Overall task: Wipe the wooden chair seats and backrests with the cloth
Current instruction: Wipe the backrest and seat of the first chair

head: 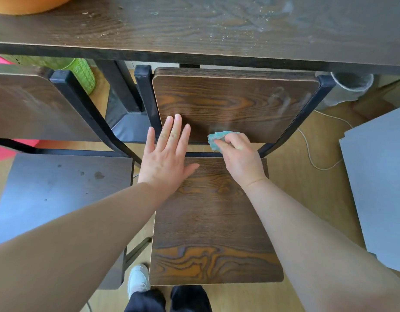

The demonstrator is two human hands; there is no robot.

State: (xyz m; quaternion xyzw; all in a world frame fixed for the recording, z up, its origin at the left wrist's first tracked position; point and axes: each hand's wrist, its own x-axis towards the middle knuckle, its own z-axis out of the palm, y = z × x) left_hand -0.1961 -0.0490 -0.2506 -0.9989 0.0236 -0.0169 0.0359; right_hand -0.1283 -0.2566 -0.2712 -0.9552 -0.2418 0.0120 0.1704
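A wooden chair stands in front of me, its seat (214, 224) near and its backrest (230, 102) farther, against the table. My right hand (241, 158) grips a small teal cloth (219, 137) and presses it on the lower edge of the backrest. My left hand (167, 154) lies flat with fingers spread, over the lower left part of the backrest and the back of the seat. Pale smears show on the backrest's upper right. A second chair's seat (59, 188) and backrest (32, 104) are to the left, the seat dusty with spots.
A dark wooden table (194, 30) with crumbs and smears runs across the top; an orange bowl (25, 3) sits at its left end. A green object (82, 73) and a plastic-lined bin (349, 86) stand under it. A grey board (381, 176) and a white cable (311, 149) lie on the right.
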